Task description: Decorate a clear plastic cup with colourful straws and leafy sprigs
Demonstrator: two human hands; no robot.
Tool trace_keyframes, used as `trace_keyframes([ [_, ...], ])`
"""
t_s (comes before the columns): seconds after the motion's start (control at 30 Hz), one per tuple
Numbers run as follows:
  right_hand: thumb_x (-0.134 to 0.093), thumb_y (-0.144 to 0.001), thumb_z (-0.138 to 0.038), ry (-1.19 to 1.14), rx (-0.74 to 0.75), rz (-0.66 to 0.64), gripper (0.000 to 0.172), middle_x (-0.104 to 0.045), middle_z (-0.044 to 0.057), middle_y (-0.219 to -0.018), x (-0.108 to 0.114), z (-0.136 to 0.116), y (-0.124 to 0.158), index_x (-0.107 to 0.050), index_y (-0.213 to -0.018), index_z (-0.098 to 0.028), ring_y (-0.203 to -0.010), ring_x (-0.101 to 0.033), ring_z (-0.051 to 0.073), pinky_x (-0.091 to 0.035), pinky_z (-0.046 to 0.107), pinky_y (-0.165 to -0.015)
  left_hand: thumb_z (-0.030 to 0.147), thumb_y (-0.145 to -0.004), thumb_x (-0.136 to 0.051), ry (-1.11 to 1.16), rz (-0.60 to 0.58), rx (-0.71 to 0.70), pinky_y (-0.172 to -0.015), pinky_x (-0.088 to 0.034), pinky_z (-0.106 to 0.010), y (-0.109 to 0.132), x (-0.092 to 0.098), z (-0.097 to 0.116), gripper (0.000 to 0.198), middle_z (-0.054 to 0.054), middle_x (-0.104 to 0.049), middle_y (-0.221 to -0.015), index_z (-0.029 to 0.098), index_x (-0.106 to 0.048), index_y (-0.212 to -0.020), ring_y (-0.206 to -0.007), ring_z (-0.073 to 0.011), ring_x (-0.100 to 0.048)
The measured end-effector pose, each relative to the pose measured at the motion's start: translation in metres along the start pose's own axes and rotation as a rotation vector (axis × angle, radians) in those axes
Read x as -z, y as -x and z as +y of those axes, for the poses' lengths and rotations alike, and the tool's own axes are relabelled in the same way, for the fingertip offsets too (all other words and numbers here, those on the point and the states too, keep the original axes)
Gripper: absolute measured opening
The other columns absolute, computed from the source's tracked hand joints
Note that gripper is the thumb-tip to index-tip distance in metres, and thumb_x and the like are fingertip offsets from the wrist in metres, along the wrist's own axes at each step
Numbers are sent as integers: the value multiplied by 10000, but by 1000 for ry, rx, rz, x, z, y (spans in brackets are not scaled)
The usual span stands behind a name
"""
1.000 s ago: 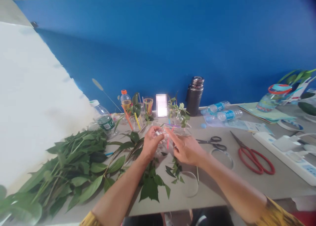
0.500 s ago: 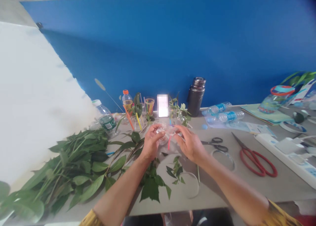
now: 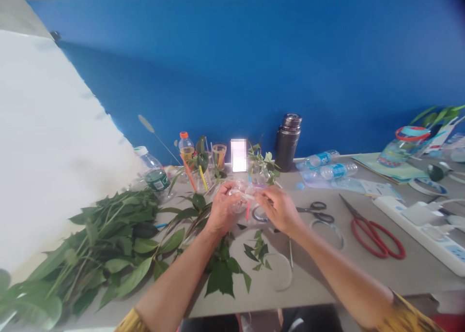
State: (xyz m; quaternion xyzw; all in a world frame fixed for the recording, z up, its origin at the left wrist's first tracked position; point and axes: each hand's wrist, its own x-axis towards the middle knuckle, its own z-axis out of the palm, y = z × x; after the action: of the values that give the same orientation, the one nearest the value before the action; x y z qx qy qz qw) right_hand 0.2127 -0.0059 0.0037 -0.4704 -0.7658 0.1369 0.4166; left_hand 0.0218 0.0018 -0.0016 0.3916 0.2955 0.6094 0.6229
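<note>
Above the middle of the table, my left hand (image 3: pixel 222 210) is closed around a clear plastic piece (image 3: pixel 239 205), with its thumb across the near side. The piece's exact form is hard to make out. My right hand (image 3: pixel 279 207) pinches the end of a whitish translucent strip (image 3: pixel 247 195) that runs from the clear piece. A pinkish-red straw piece (image 3: pixel 248 210) shows just below the strip. By the right fingers lies a ring (image 3: pixel 258 215), partly covered by the hand. Cut leaves (image 3: pixel 222 274) lie below my hands.
Leafy branches (image 3: pixel 119 235) cover the left side. Black-handled scissors (image 3: pixel 319 212), red-handled scissors (image 3: pixel 378 233) and a power strip (image 3: pixel 421 233) lie to the right. A dark thermos (image 3: pixel 287 143), a phone (image 3: pixel 239 155) and a green-labelled bottle (image 3: pixel 156 177) stand at the back.
My right hand has turned, its fingers now pinching the whitish strip beside the clear piece. The ring below those fingers has come into view. My left hand keeps its hold.
</note>
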Motion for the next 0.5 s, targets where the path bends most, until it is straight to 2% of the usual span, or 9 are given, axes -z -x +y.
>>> trace_keyframes([
  [0.1,-458,-1032,-458,-2,-62,-138,389,-706,38,-742,3,-3,0,-735,-904,-216,-688,-643,192,-443,282,-643,260,-671,-863,-22,25,-5,-702,-533,-300,0,0,0,457,-23,-708,-919,198,-627,-1057,-700,-155,-668],
  [0.23,-460,-1024,-434,-162,-71,-242,390,-613,-12,-570,5,-3,-2,-735,-858,-213,-537,-567,154,-403,252,-546,313,-686,-856,-22,27,-2,-693,-524,-302,-2,2,0,424,-37,-705,-907,185,-643,-1029,-712,-162,-664],
  [0.33,-495,-1003,-419,-242,-103,-243,377,-585,-22,-544,5,-2,-3,-730,-797,-207,-512,-541,141,-398,243,-526,343,-689,-848,-10,13,19,-702,-513,-301,-4,3,-1,401,-46,-703,-876,164,-650,-987,-723,-166,-660],
  [0.5,-533,-972,-394,-228,-164,-136,291,-623,-27,-577,1,-2,-1,-776,-925,-242,-534,-577,155,-436,258,-578,304,-707,-826,23,40,36,-696,-489,-285,-3,3,1,330,-32,-694,-868,164,-656,-954,-725,-152,-637],
])
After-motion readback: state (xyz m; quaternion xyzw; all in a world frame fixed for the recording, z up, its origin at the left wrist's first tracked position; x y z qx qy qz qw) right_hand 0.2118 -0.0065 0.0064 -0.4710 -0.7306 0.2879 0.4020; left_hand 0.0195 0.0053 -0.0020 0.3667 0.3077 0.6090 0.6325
